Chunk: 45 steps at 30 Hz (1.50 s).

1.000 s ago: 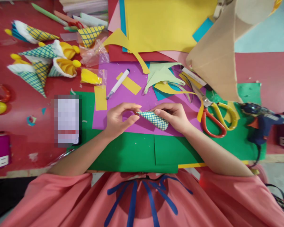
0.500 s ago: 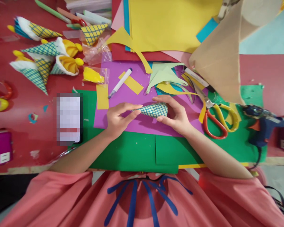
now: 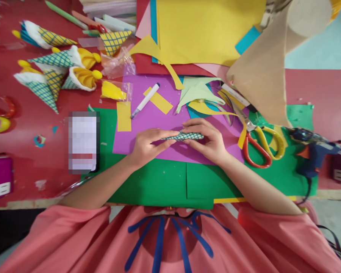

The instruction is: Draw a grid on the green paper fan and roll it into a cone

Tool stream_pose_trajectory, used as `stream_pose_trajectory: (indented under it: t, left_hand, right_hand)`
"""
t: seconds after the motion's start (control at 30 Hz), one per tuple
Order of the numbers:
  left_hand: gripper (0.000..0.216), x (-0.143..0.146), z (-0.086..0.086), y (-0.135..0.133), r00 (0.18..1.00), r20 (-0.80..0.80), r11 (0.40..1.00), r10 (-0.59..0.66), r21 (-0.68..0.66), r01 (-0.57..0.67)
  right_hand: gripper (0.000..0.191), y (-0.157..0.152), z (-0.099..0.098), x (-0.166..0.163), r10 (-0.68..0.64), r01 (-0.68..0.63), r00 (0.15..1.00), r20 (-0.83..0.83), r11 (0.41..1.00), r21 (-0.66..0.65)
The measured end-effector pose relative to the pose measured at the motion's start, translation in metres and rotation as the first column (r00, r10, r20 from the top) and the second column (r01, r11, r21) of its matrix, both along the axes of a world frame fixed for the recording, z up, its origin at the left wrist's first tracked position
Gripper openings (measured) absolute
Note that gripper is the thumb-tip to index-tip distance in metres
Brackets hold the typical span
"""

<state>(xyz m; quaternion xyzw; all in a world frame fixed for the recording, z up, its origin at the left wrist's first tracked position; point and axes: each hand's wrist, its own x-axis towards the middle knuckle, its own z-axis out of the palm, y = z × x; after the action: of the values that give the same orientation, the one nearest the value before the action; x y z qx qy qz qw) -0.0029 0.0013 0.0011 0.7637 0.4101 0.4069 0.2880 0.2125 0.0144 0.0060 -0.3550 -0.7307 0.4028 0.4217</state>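
Observation:
Between my two hands is a small pale-green foam paper cone (image 3: 191, 136) with a dark blue grid drawn on it, held sideways above a purple sheet (image 3: 159, 146). My left hand (image 3: 147, 147) pinches the pointed end between thumb and fingers. On the wide end my right hand (image 3: 208, 140) is closed, thumb on the near side and fingers on the far side. The cone looks narrow and pressed flat. Beyond my hands lie a white marker (image 3: 146, 100), a yellow strip (image 3: 159, 101) and light green scraps (image 3: 200, 91).
Scissors (image 3: 263, 146) with red and yellow handles lie to the right, with a blue glue gun (image 3: 315, 157) past them. Finished-looking gridded cones (image 3: 55, 58) are grouped at upper left. A phone (image 3: 83, 142) lies left, and yellow sheets (image 3: 210, 30) at the back.
The cone has gone from rounded and wide to flattened between my fingers. My left hand has slid right along it, and my right fingers have closed over the wide end.

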Motion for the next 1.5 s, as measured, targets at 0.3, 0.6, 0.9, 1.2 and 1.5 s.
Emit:
stream_pose_trajectory:
  t: [0.3, 0.6, 0.9, 1.2, 1.5]
  left_hand:
    - [0.033, 0.0008, 0.002, 0.0005, 0.988, 0.015, 0.979, 0.157, 0.131, -0.157]
    - [0.041, 0.0022, -0.0002, 0.0002, 0.998, 0.017, 0.991, 0.057, 0.117, -0.058]
    - [0.03, 0.0031, 0.0032, 0.0001, 0.966, 0.158, 0.968, 0.203, -0.183, -0.173]
    - [0.029, 0.0038, 0.0026, 0.0011, 0.966, 0.139, 0.965, 0.219, -0.179, -0.193]
    - [0.033, 0.0037, 0.0029, 0.0016, 0.973, 0.127, 0.98, 0.194, -0.064, -0.187]
  right_hand:
    - [0.032, -0.0003, -0.008, 0.0022, -0.343, 0.335, 0.934, -0.096, 0.938, -0.093]
    - [0.008, -0.0003, -0.0023, 0.0025, -0.241, 0.218, 0.963, -0.117, 0.959, -0.183]
    - [0.011, 0.005, -0.0094, 0.0043, -0.155, 0.057, 0.938, -0.311, 0.952, -0.301]
    - [0.002, 0.0077, -0.0094, 0.005, -0.175, 0.016, 0.912, -0.37, 0.918, -0.396]
    - [0.008, 0.0071, -0.005, 0.0057, -0.157, 0.045, 0.943, -0.293, 0.933, -0.357]
